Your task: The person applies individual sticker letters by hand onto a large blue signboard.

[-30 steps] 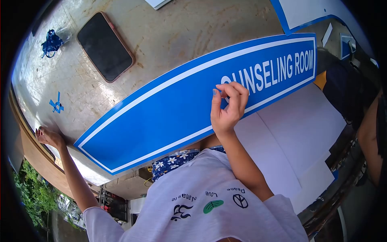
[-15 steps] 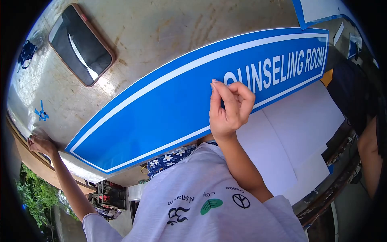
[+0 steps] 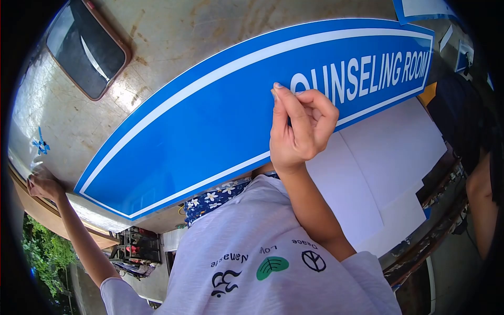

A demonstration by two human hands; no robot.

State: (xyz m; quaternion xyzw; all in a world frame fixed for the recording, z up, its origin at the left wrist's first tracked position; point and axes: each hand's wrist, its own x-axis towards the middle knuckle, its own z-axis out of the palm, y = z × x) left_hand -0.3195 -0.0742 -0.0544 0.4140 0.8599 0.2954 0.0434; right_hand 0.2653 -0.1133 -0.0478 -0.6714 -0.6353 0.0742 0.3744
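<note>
A long blue sign with a white border and white lettering that includes "OUNSELING ROOM" lies on the metal table. Over its lower middle, my right hand is raised with thumb and index finger pinched together. Anything between those fingertips is too small to make out, and the hand covers the start of the lettering. At the far left, my left hand rests by the table edge, fingers curled; what they hold, if anything, is hidden. Just above that hand are tangled blue scraps.
A phone in a brown case lies at the upper left of the metal table. White sheets extend below the sign's right half. Another blue-edged panel sits at the top right. Another person's limb shows at the right edge.
The view has shifted, so the phone and most of the sign sit higher in the picture. My right hand keeps its pinch over the sign, and my left hand stays by the table edge.
</note>
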